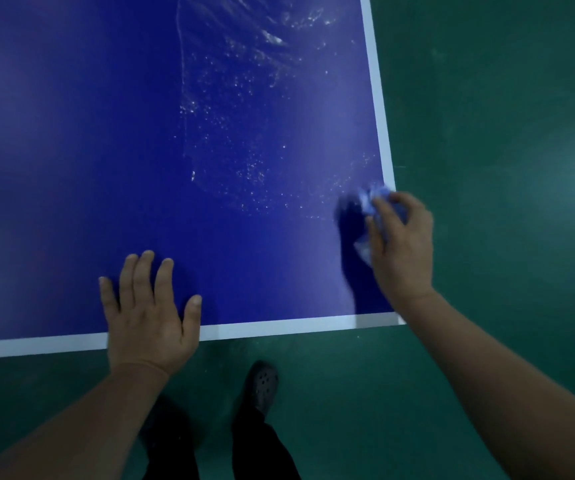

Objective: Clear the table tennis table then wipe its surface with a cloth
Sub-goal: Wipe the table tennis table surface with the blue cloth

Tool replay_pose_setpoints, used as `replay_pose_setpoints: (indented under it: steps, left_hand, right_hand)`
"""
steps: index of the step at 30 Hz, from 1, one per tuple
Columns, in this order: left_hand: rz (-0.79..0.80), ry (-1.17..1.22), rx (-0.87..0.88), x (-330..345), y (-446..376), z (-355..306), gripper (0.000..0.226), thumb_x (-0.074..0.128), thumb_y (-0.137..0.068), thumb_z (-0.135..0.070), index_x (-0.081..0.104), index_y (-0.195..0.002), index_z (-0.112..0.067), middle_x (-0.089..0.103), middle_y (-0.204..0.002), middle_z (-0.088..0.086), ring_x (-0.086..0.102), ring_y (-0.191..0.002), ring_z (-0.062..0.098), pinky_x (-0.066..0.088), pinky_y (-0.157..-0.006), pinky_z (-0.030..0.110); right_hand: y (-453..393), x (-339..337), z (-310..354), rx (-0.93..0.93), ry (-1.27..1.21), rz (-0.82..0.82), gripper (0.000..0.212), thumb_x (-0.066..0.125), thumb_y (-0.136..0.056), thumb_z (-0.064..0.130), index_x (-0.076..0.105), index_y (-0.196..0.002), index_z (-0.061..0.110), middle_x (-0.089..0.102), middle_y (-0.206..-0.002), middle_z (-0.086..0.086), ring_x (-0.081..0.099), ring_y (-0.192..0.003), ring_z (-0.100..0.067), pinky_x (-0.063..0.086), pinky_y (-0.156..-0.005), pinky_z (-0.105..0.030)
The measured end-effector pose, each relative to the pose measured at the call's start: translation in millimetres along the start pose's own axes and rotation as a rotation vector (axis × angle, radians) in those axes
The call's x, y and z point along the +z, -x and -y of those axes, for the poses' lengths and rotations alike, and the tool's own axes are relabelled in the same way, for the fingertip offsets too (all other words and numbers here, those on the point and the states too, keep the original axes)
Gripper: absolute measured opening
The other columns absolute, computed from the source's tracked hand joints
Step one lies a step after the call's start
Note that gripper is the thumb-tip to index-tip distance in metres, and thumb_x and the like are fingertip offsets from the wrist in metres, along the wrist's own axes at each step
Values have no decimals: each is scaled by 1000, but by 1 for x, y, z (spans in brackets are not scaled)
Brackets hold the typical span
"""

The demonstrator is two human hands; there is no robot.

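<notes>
Head view. Your right hand (400, 244) pinches a bunched blue cloth (371, 199) between curled fingers, at the right edge of the table tennis table (378, 109) near its front corner. Your left hand (147, 313) lies flat, fingers straight, on the front edge line, holding nothing. Wet droplets (244, 161) streak the surface beyond the cloth (no loose objects show on the visible part).

Risk, as a judgement: most of the cloth juts past your fingertips toward the table edge, so a sideways stroke could carry it off the corner, or leave the droplets merely smeared if the wad stays bunched.
</notes>
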State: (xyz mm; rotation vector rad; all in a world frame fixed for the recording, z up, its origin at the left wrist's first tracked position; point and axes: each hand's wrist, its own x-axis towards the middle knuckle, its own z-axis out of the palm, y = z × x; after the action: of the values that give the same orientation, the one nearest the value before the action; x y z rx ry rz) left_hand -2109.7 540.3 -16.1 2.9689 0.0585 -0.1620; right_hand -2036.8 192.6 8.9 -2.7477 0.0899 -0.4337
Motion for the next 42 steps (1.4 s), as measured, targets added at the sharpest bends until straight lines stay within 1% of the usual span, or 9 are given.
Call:
replay_pose_setpoints:
  steps: [4,10,15,20,29,34,37,39,42]
  left_hand:
    - [22,-35,-7,0,-1,0,71,26,-96,-53,40,-144,-2,28,-155,20,18,-149,36,9,-118,64]
    - [-51,-8,-1,6,1,4,69,23,-98,-52,40,-143,-3,31,-155,19,24,-147,35,12,-118,62]
    - [-120,73,-61,9,2,4,68,26,-99,-47,31,-148,0,26,-157,20,22,-148,35,8,-120,59]
    - [-112,80,-64,8,0,3,66,28,-98,-44,32,-148,-1,27,-157,19,22,-147,34,8,-121,58]
    - [-21,-20,-54,3,1,1,65,29,-96,-46,42,-144,-4,31,-154,21,22,-147,38,11,-119,62]
    - [-37,-17,-53,3,1,1,67,29,-95,-46,42,-144,-2,30,-154,23,21,-146,39,10,-119,62]
    - [-37,-16,-51,3,1,1,69,28,-95,-48,42,-144,0,29,-154,24,20,-147,39,8,-119,62]
    - [-36,-29,-53,4,1,2,70,27,-95,-49,42,-144,0,28,-154,24,18,-147,39,7,-119,61]
    - [-38,-28,-47,6,0,2,70,27,-95,-49,40,-144,-1,27,-154,24,18,-147,38,6,-120,60]
  right_hand:
    - [38,24,45,-182,91,150,30,71,-90,13,69,-119,4,62,-128,-16,57,-100,-37,52,-84,-43]
    - [41,68,144,-375,84,260,39,52,-92,36,64,-125,19,56,-135,-1,52,-103,-27,46,-77,-40]
    - [11,110,223,-466,51,365,59,69,-81,43,55,-135,22,46,-147,4,40,-122,-24,44,-91,-40]
    - [-37,135,252,-423,67,460,79,71,-80,51,41,-147,22,31,-159,6,22,-147,-28,27,-112,-44]
    - [-72,84,105,-135,256,306,78,80,-63,44,52,-134,29,41,-150,6,42,-123,-32,44,-94,-46]
    - [-80,43,-3,65,266,201,62,76,-72,30,59,-130,26,49,-145,-2,47,-118,-40,44,-92,-49]
    - [-96,23,-59,184,204,339,43,53,-86,24,66,-123,8,61,-125,-22,56,-109,-43,42,-94,-44]
    - [-92,14,-93,335,197,472,36,55,-87,18,68,-118,5,64,-113,-26,60,-103,-42,47,-89,-41]
    - [-82,4,-112,457,206,220,27,53,-96,19,67,-109,1,65,-104,-28,61,-95,-44,43,-77,-38]
